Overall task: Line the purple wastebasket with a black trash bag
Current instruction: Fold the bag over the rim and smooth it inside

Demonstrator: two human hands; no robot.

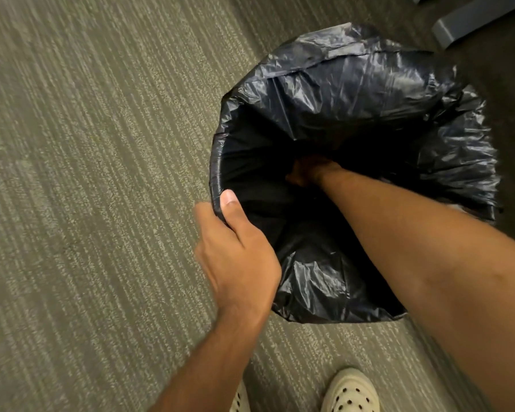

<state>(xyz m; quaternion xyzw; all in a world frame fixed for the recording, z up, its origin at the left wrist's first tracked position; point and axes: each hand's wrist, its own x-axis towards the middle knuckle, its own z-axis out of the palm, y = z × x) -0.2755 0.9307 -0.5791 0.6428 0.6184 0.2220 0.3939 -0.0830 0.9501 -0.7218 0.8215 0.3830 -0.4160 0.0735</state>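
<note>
A black trash bag [354,93] is draped over the wastebasket and folded down over its rim all round, so none of the purple wall shows. My left hand [235,254] grips the near left rim through the plastic, thumb inside, fingers outside. My right arm reaches deep into the bag. My right hand [309,172] is low inside it, dim, pressed against the plastic; I cannot tell whether its fingers are apart or closed.
The basket stands on grey-green striped carpet [87,173]. A grey furniture foot [470,16] lies at the top right, just beyond the basket. The toes of my two white perforated shoes [351,391] show at the bottom edge.
</note>
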